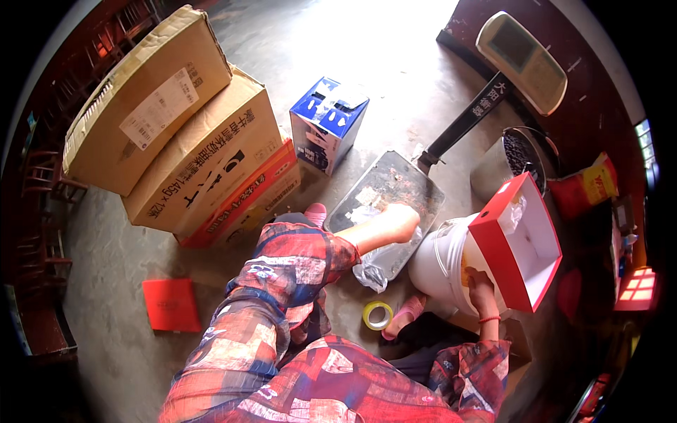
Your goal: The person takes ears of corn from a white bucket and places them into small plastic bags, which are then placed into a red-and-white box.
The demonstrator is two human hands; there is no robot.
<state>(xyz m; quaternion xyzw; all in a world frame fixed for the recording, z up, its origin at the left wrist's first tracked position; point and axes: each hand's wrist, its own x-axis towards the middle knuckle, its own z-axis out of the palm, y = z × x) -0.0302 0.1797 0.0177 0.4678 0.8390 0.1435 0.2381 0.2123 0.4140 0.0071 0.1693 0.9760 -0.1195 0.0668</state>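
Observation:
My left hand (400, 223) is closed in a fist above the platform of a floor scale (404, 177). A crumpled clear plastic bag (378, 264) is bunched in and under that fist, trailing over the platform's near edge. My right hand (480, 290) is at the upper part of a white plastic bucket (431, 259), fingers bent beside a yellow-orange patch (465, 264). Its fingertips are partly hidden, so I cannot tell whether they grip anything. An open red box with a white inside (534, 243) rests tilted on the bucket, with some clear plastic in it.
Cardboard cartons (206, 153) stack at the left, near a blue-and-white box (328, 127). The scale's display (521, 61) rises on a post. A metal pail (489, 164) holds dark pieces. Yellow tape (377, 315) lies by my foot; a flat red box (170, 305) lies left.

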